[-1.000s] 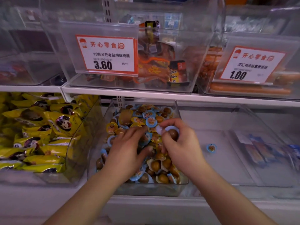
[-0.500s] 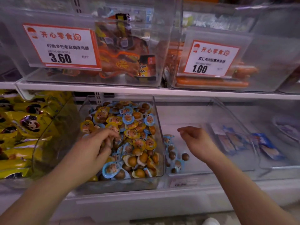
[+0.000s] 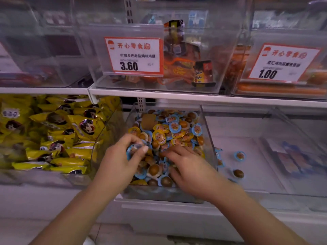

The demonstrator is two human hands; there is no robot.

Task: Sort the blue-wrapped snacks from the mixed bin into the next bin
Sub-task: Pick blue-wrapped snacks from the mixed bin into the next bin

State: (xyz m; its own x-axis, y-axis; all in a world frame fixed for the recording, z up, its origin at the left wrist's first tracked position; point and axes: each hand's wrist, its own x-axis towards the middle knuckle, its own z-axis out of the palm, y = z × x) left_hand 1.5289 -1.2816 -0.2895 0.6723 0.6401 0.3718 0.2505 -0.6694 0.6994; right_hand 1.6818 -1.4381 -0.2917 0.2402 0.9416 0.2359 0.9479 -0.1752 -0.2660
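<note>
Pinching a blue-wrapped snack (image 3: pixel 133 150) between thumb and curled fingers, the left hand (image 3: pixel 118 161) hovers over the mixed bin (image 3: pixel 208 138). The right hand (image 3: pixel 190 167) lies on the snack pile, fingers loosely spread, nothing visibly gripped. Several blue-wrapped snacks (image 3: pixel 239 155) lie in the next bin (image 3: pixel 265 190), just right of the mixed bin

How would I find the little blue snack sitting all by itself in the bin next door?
Find the 3.60 price sign; right under it sits the mixed bin where both hands dig. The clear bin to its right is nearly bare. On its floor, farthest right, lies the blue-wrapped snack, face up; the nearby one shows only brown.
</note>
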